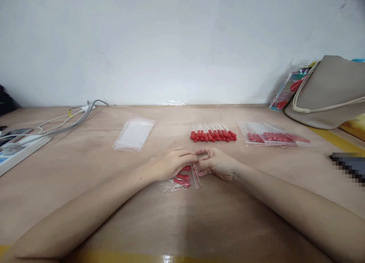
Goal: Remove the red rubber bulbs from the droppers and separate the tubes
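A clear zip bag (195, 181) with a red line along its mouth lies on the table in front of me, holding several red-tipped pieces (183, 177). My left hand (173, 163) covers the bag's far side, its fingers pressed together at the mouth. From the right, my right hand (215, 164) grips the same edge with curled fingers, and both sets of fingertips meet there. Just beyond my hands is a row of thin white sticks with red tips (213, 135). Part of the bag and its contents is hidden under my left hand.
Flat clear bags (134, 134) are stacked at the left. Overlapping filled bags (273, 135) lie at the right. A beige drawstring bag (327, 91) leans by the wall near a colourful package (289, 90). A power strip (25, 152) with cables sits far left; a blurred dark object (349, 166) lies right.
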### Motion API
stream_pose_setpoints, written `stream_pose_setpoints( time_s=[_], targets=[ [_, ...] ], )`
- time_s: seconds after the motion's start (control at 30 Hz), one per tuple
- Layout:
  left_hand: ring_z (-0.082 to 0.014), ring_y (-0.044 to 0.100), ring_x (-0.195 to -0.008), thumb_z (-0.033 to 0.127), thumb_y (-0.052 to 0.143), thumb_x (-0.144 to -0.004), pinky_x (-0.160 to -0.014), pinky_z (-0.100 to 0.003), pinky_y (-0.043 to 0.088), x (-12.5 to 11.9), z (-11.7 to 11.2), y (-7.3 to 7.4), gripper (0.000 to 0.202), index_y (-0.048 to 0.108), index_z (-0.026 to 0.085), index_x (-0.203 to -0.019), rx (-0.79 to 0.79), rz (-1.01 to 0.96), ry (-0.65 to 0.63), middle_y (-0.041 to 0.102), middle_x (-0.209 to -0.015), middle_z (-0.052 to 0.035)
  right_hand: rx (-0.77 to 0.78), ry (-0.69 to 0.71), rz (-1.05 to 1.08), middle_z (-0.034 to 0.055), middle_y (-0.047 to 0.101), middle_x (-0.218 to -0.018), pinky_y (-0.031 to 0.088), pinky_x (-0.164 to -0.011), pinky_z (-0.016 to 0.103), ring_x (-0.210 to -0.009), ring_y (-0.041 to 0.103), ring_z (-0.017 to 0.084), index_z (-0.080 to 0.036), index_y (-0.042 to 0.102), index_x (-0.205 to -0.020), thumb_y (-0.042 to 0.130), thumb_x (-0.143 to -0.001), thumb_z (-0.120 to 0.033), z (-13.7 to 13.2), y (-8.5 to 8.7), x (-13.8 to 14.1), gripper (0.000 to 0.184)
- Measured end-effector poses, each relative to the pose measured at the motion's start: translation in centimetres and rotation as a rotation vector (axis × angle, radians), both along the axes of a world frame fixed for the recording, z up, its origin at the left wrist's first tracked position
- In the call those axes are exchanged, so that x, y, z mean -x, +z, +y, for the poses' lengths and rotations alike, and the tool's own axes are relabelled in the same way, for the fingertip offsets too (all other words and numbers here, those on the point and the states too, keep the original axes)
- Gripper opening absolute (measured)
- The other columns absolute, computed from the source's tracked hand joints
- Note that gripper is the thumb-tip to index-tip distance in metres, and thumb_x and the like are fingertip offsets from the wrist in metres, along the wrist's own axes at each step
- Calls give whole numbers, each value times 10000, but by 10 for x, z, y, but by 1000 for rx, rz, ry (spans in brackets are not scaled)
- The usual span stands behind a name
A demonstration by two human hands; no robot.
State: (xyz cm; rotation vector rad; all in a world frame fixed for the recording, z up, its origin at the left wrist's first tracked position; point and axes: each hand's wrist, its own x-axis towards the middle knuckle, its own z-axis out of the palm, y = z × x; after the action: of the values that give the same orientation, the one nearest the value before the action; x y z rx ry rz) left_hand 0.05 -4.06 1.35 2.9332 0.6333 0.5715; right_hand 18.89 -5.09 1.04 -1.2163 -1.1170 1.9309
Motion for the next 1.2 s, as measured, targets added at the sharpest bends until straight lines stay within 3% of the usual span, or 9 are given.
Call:
stream_pose_setpoints(
  time_s=[0.13, 0.3, 0.5, 0.6, 0.73, 0.83, 1.03, 1.13, 1.2],
  targets=[
    [-164, 539, -1032, 171, 378, -907, -876, -284, 446, 2, 2, -2, 234, 589, 180, -1009, -32, -32, -60, 600, -1111, -58, -10, -35, -16, -12, 612, -616, 535, -526, 226, -520, 600, 107, -131, 391, -1002, 592, -590, 57, -2, 1, 2, 495],
    [-157, 557, -969, 193, 438, -893, -854, -270, 452, 0, 2, 0, 168, 599, 163, -930, -54, -66, -119, 634, -1015, -44, -20, -43, 7, -6, 618, -612, 525, -521, 227, -496, 598, 112, -144, 374, -980, 591, -574, 43, -3, -1, 1, 497],
    [-150, 558, -888, 176, 413, -896, -790, -262, 456, -2, -2, 2, 200, 604, 155, -840, -106, -60, -90, 625, -943, -57, -100, -2, -55, -18, 597, -597, 505, -542, 230, -522, 583, 100, -165, 406, -868, 566, -592, -7, -5, -5, 2, 356],
    [-131, 542, -786, 202, 422, -892, -698, -231, 456, 0, -3, -1, 206, 598, 148, -800, -69, -74, -16, 583, -862, -65, -410, 60, -130, -25, 561, -651, 486, -561, 231, -573, 551, 86, -170, 449, -774, 558, -623, -58, -8, -14, -3, 217],
    [-125, 520, -769, 180, 395, -897, -693, -223, 440, 3, -2, -2, 210, 565, 142, -779, 14, -95, -22, 564, -818, -56, -1220, 80, -344, -4, 533, -756, 433, -597, 232, -672, 505, 99, -182, 538, -804, 541, -678, -70, -8, -26, -14, 168],
    [-136, 512, -765, 164, 375, -898, -706, -241, 431, 1, -2, -1, 213, 554, 141, -785, 29, -80, -40, 571, -794, -55, -1631, 131, -454, 14, 551, -820, 399, -635, 238, -741, 500, 106, -194, 580, -817, 510, -741, -68, -7, -28, -16, 163],
    [-129, 509, -714, 164, 348, -908, -679, -237, 423, -1, -2, -1, 239, 546, 144, -775, -8, -54, -34, 573, -757, -46, -2068, 51, -676, 1, 607, -751, 331, -649, 289, -721, 497, 123, -203, 618, -833, 542, -789, -124, -4, -21, -16, 118],
    [-127, 514, -706, 157, 336, -914, -673, -235, 427, 1, -1, -1, 252, 556, 140, -793, -54, -36, -33, 578, -753, -45, -2148, 69, -706, -12, 622, -729, 331, -703, 310, -742, 512, 128, -214, 616, -855, 515, -810, -118, -3, -21, -19, 146],
    [-134, 524, -737, 150, 343, -914, -689, -242, 431, 2, 1, -1, 237, 569, 140, -843, -115, -6, -48, 592, -777, -49, -2108, 126, -757, -12, 624, -724, 325, -718, 318, -746, 517, 128, -229, 616, -840, 471, -837, -121, -3, -22, -20, 181]
  ],
)
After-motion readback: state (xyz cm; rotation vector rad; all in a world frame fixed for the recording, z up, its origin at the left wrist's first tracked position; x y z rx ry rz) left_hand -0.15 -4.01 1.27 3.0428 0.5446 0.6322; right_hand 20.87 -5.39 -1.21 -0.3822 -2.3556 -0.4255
